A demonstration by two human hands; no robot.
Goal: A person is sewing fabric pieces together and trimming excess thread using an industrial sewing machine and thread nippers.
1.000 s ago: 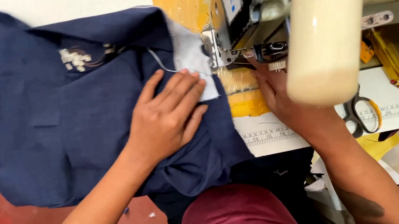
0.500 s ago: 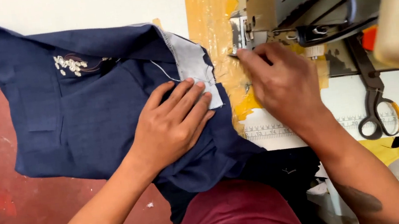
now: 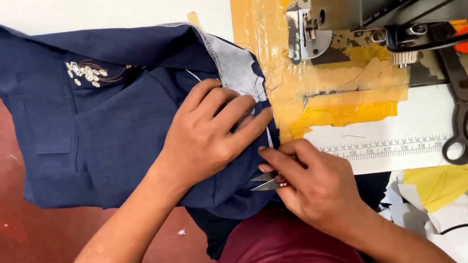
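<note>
While the left hand (image 3: pixel 208 134) lies flat, fingers spread, on the navy garment (image 3: pixel 100 122) at the tabletop's (image 3: pixel 418 123) edge, the right hand's (image 3: pixel 315 184) grip (closed on small thread snips (image 3: pixel 265 181)) could nick fabric or fingertips.

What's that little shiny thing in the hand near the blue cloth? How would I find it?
Start at the big sewing machine, then drop to the near edge of the dark blue cloth. There the right hand pinches small thread snips, blades pointing at the cloth. They are tiny and loopless, unlike the big black scissors lying by the machine.
</note>
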